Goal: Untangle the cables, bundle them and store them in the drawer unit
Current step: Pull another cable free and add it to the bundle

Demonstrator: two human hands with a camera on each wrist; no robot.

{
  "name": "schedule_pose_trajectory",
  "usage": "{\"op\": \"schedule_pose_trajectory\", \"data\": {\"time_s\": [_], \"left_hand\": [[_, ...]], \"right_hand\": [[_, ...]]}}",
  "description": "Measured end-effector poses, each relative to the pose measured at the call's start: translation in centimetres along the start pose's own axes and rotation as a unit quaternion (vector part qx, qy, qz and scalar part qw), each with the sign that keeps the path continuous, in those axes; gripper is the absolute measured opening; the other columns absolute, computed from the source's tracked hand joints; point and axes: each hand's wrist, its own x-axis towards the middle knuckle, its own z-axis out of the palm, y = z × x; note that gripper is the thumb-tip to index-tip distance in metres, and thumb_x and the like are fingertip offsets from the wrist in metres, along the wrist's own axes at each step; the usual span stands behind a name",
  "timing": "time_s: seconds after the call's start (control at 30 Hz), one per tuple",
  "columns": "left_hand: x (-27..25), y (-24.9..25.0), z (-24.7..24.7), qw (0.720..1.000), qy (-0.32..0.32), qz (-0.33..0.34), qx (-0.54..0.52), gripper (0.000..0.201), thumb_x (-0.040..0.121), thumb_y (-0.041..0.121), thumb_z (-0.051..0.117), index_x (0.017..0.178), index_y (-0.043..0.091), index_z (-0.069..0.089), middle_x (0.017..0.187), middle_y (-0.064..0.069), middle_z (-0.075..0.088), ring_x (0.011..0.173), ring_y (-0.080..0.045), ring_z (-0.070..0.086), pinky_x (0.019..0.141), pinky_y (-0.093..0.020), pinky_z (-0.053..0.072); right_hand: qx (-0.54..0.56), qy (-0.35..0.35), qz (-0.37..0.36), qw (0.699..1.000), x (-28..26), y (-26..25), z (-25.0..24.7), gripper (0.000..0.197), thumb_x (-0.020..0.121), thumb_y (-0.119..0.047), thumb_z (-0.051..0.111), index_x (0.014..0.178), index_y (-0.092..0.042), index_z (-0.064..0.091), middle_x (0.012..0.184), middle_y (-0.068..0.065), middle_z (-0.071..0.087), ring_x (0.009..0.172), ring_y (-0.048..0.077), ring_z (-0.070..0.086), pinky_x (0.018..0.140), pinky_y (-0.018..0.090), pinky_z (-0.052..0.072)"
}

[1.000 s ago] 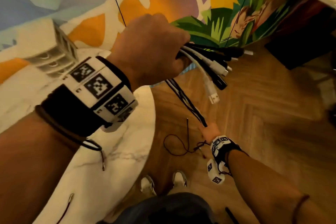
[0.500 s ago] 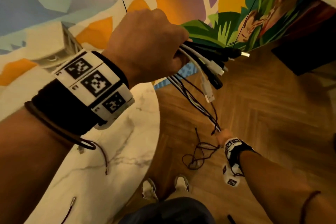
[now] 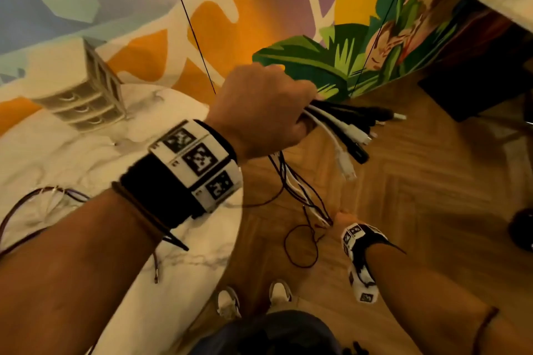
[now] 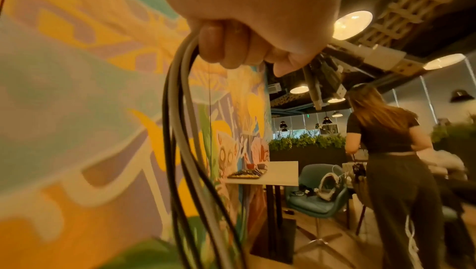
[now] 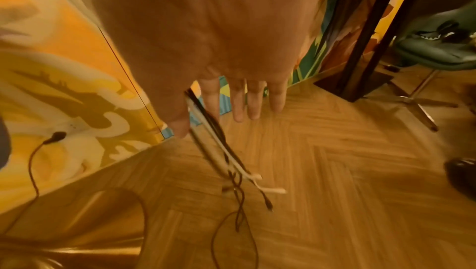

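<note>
My left hand point(image 3: 268, 112) is raised in a fist over the edge of the marble table point(image 3: 86, 153) and grips a bundle of black and white cables point(image 3: 291, 181). Their plugs point(image 3: 349, 135) stick out to the right of the fist. The strands hang down to my right hand point(image 3: 343, 217), low above the floor. There the cables point(image 5: 206, 122) run between thumb and index finger, with the other fingers point(image 5: 253, 102) straight. The free ends point(image 5: 268, 190) dangle below. The left hand point(image 4: 244, 49) is also seen clasping the cables point(image 4: 180, 130). The white drawer unit point(image 3: 83, 89) stands at the table's back.
A thin dark cable point(image 3: 300, 245) loops on the wooden floor by my shoes point(image 3: 227, 302). Another cable point(image 3: 43, 196) lies on the table's left. A painted wall is straight ahead. To the right are a white table point(image 4: 278, 171), a chair point(image 5: 438, 53) and a person point(image 4: 391, 161).
The left fist has shifted lower and to the right in view. The right hand stays low on the strands, little moved. More of the table and drawer unit now shows.
</note>
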Motion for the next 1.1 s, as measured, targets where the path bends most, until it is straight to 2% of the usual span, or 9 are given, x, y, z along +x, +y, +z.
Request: {"op": "schedule_pose_trajectory", "data": {"time_s": [0.2,0.4,0.47,0.53,0.63,0.77,0.87,0.97,1.1], "left_hand": [[-0.3,1.0,6.0,0.927,-0.039,-0.199,-0.315,0.02,0.092,0.023,0.055,0.08,0.01,0.063,0.056,0.017,0.04,0.048,0.0,0.037,0.048,-0.012,0.026],[-0.9,2.5,8.2,0.725,-0.051,-0.341,-0.596,0.03,0.094,0.017,0.053,0.064,0.014,0.046,0.042,0.011,0.032,0.04,-0.007,0.027,0.045,-0.024,0.025],[-0.6,3.0,7.9,0.682,-0.031,-0.339,-0.647,0.038,0.095,0.013,0.051,0.058,0.017,0.04,0.043,0.01,0.031,0.039,-0.009,0.025,0.043,-0.026,0.024],[-0.2,3.1,7.7,0.664,-0.02,-0.31,-0.68,0.044,0.095,0.015,0.048,0.052,0.021,0.039,0.042,0.008,0.032,0.038,-0.011,0.025,0.044,-0.027,0.025],[-0.4,2.9,7.7,0.641,-0.005,-0.305,-0.704,0.043,0.089,0.023,0.049,0.047,0.023,0.039,0.041,0.007,0.032,0.038,-0.012,0.025,0.045,-0.027,0.027],[-1.6,1.3,8.3,0.593,0.019,-0.344,-0.728,0.042,0.086,0.028,0.051,0.048,0.023,0.034,0.041,0.007,0.028,0.039,-0.013,0.021,0.044,-0.026,0.025],[-2.7,0.8,8.9,0.587,-0.01,-0.373,-0.718,0.035,0.083,0.027,0.05,0.054,0.019,0.034,0.044,0.006,0.028,0.039,-0.013,0.023,0.047,-0.028,0.022],[-4.0,2.0,9.8,0.636,-0.082,-0.409,-0.649,0.011,0.083,0.012,0.047,0.071,0.011,0.047,0.053,0.004,0.041,0.043,-0.008,0.035,0.048,-0.024,0.029],[-5.3,4.1,10.6,0.737,-0.181,-0.331,-0.561,0.021,0.078,0.002,0.056,0.092,0.018,0.056,0.081,0.001,0.058,0.071,-0.007,0.057,0.062,-0.022,0.047]], "right_hand": [[0.197,0.124,-0.197,0.952,-5.2,-3.0,-5.8,0.049,0.089,-0.019,0.056,0.136,-0.018,0.043,0.139,0.006,0.045,0.133,0.028,0.036,0.108,0.033,0.03],[0.474,0.052,-0.394,0.786,-11.1,-7.1,-9.4,0.035,0.079,-0.006,0.062,0.11,-0.022,0.057,0.109,-0.006,0.06,0.1,0.008,0.058,0.088,0.022,0.048],[0.469,0.064,-0.352,0.807,-10.5,-8.0,-8.3,0.009,0.082,-0.02,0.062,0.077,-0.013,0.058,0.075,0.004,0.058,0.071,0.016,0.055,0.071,0.032,0.047],[0.465,0.082,-0.276,0.837,-9.5,-8.4,-6.9,0.036,0.089,-0.027,0.058,0.06,-0.014,0.042,0.057,0.003,0.04,0.053,0.015,0.038,0.056,0.031,0.035],[0.445,0.071,-0.209,0.868,-8.7,-8.9,-6.6,0.043,0.093,-0.029,0.052,0.057,-0.02,0.031,0.052,-0.003,0.027,0.046,0.012,0.024,0.05,0.029,0.024],[0.416,0.005,-0.291,0.861,-9.1,-8.6,-7.7,0.017,0.081,-0.01,0.062,0.07,-0.02,0.054,0.068,-0.002,0.05,0.063,0.012,0.048,0.06,0.026,0.04],[0.519,-0.026,-0.371,0.77,-11.2,-7.6,-10.6,0.049,0.065,-0.01,0.054,0.114,-0.014,0.055,0.104,0.0,0.061,0.089,0.004,0.061,0.071,0.016,0.049],[0.634,-0.057,-0.411,0.653,-13.8,-7.5,-13.5,0.08,0.055,-0.037,0.076,0.125,-0.009,0.051,0.116,0.007,0.062,0.103,0.016,0.06,0.087,0.026,0.049],[0.557,-0.018,-0.387,0.735,-15.7,-8.9,-13.9,0.048,0.083,-0.042,0.06,0.114,-0.006,0.064,0.115,0.01,0.067,0.106,0.022,0.063,0.088,0.029,0.051]]}}
